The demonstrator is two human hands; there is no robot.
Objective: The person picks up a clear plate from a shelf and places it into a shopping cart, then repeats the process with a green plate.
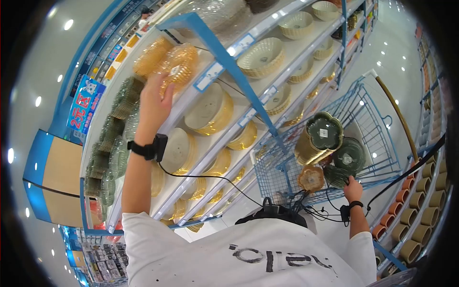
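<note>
My left hand (155, 103) reaches up to the shelf, thumb apart from the fingers. Its fingertips are right at the lower edge of a stack of amber ribbed dishes (179, 67), which bears a white label. A second amber stack (153, 55) sits beside it. Over the shopping cart, my right hand (353, 189) has its fingers closed on the rim of a dark green ribbed dish (336, 176). Close to that lie a round green plate (349, 155), a small amber flower-shaped dish (311, 178) and a tall stack of scalloped green-and-gold bowls (319, 138).
The blue wire cart (272, 167) stands against the shelving. Gold-rimmed white bowls (208, 110) fill the lower shelves, with wrapped green dishes (112, 134) at the left end. A blue post (229, 67) crosses the shelf front. Cables (210, 176) run from my wrists. Pots (420, 191) line the right.
</note>
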